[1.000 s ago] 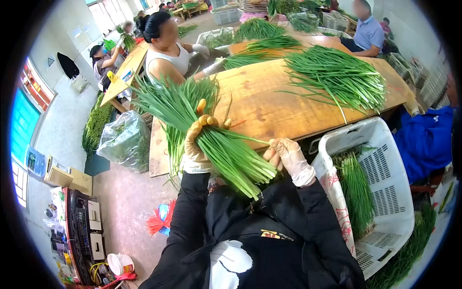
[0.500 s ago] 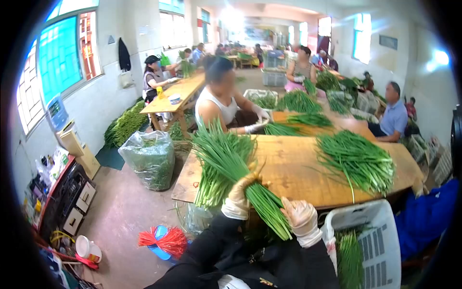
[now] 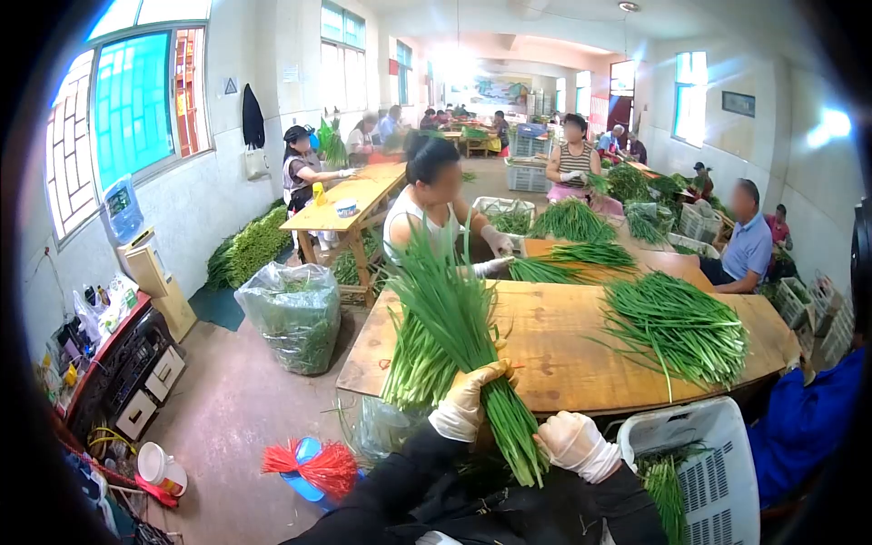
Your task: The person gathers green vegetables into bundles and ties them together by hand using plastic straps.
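My left hand point(image 3: 474, 396), in a pale glove, is wrapped round a bunch of green chives point(image 3: 514, 434). The bunch slants, leaves up and away, with the cut ends low towards me. My gloved right hand point(image 3: 578, 445) is closed beside the lower stems, fingers curled against their edge; what it may pinch is hidden. Behind the held bunch, a pile of chives point(image 3: 420, 368) lies on the wooden table point(image 3: 545, 345). Another chive pile point(image 3: 677, 327) spreads over the table's right side.
A white crate point(image 3: 718, 481) with greens stands at my right. Red ties point(image 3: 320, 465) rest on a blue stool point(image 3: 307, 452) at lower left. A plastic bag point(image 3: 292, 318) of greens sits on the floor. Across the table, a person in a white top point(image 3: 427, 204) handles chives.
The held bunch has swung more upright, and its lower ends have dropped slightly. My right hand has gone from extended fingers to curled ones beside the stems. The view has shifted slightly.
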